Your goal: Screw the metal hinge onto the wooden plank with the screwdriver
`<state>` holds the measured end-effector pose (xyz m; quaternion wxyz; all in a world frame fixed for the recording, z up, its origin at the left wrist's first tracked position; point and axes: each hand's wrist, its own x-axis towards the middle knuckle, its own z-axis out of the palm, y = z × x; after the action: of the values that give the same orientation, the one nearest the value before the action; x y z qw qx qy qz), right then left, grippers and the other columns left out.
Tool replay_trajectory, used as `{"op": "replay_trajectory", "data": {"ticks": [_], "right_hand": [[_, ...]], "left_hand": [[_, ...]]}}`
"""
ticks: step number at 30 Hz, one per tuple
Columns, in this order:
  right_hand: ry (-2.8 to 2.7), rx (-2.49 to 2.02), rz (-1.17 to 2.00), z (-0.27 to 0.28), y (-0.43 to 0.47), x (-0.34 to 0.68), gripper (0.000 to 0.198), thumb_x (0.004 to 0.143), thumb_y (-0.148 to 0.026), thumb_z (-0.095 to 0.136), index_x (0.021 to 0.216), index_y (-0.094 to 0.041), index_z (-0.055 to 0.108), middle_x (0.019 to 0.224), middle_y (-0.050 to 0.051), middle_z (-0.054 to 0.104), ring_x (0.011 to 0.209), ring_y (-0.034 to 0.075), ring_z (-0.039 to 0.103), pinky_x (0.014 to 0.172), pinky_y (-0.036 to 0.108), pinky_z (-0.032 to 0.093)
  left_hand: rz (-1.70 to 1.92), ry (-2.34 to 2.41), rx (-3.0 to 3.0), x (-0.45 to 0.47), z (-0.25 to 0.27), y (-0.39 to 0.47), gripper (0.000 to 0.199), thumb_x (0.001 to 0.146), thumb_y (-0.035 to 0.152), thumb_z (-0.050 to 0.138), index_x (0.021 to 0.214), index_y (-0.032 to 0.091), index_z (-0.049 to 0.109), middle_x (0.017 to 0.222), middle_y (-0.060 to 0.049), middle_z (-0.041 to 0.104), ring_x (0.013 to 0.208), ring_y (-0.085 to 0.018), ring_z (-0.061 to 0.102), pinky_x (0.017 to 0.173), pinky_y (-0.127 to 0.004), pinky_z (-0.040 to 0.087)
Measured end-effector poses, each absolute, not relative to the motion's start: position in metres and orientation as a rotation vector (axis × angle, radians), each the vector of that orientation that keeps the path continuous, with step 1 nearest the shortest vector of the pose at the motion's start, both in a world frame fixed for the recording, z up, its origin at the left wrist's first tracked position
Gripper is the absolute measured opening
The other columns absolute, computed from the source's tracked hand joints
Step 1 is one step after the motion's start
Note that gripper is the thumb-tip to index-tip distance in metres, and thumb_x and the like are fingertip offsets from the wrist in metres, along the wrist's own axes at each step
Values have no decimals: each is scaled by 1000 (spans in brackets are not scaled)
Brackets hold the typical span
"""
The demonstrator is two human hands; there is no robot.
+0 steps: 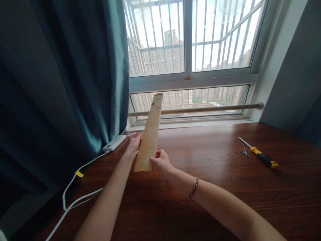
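Note:
A long, narrow wooden board slants away from me over the table, its far end standing out against the window. My right hand grips the near end by the right edge, thumb on the upper face and fingers wrapped round the side. At the left edge, my left hand holds the board from the side, with most of its fingers hidden behind or under the wood. A dark mark shows near the board's far end. Small light-coloured bits beside the left palm are too small to name.
A yellow-and-black screwdriver lies on the brown table at right, beside several small screws. At left are a white power strip and its cable, below a blue curtain. A rail crosses the window.

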<state>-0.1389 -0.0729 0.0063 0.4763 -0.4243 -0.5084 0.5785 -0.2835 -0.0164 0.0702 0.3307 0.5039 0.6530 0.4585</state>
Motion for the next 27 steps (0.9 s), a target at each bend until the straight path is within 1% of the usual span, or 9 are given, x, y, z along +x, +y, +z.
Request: {"op": "replay_trajectory", "data": {"ticks": [3,5,7,9,13,16,23,27], "right_hand": [[-1187,-1059,1401,12,-90,-73,27,57,-18,68,75,-20,48,71,-2,59,75,18,60,72,31,47],[-1177,-1050,1408,15,-107,-27,29,55,-21,72,75,-19,51,73,1,63,75,19,61,74,32,47],[-1197,-1001,1430,14,-125,16,31,55,-26,75,78,-18,55,79,4,66,80,20,62,78,33,46],[-1218,-1019,1448,8,-139,52,34,55,-29,78,79,-18,57,82,6,67,82,21,62,80,34,46],[-1231,-1055,1432,-10,-156,102,39,53,-37,81,80,-19,59,85,8,69,83,23,64,78,36,47],[-1253,-1097,1431,-17,-161,122,40,52,-39,81,78,-20,59,85,8,70,85,25,65,81,38,47],[-1279,-1109,1418,-18,-157,140,44,51,-42,82,80,-18,60,86,9,70,88,27,65,83,40,48],[-1313,-1092,1433,-20,-157,143,44,53,-42,81,82,-17,61,88,10,70,89,27,65,83,40,48]], "left_hand": [[883,1304,1394,-252,81,-35,45,62,54,69,82,14,71,85,-12,71,90,-25,63,76,-34,46],[745,1074,1428,-230,80,-47,42,57,42,77,89,14,71,96,-12,71,100,-24,61,85,-33,44],[722,925,1408,-204,71,-56,45,53,31,81,94,14,71,101,-11,70,102,-24,61,91,-34,42],[757,810,1361,-175,57,-63,46,52,24,81,96,13,71,101,-11,70,99,-24,62,94,-35,41],[784,749,1294,-123,29,-73,45,52,19,81,96,12,72,95,-12,72,95,-24,64,95,-36,41],[786,733,1302,-101,19,-75,45,52,19,81,97,13,73,99,-12,71,96,-25,64,93,-37,43],[818,753,1292,-84,12,-71,45,50,17,81,94,10,73,98,-13,71,94,-27,64,93,-38,43],[811,753,1266,-82,8,-72,46,48,18,82,92,9,73,96,-14,71,93,-29,64,92,-39,43]]}}
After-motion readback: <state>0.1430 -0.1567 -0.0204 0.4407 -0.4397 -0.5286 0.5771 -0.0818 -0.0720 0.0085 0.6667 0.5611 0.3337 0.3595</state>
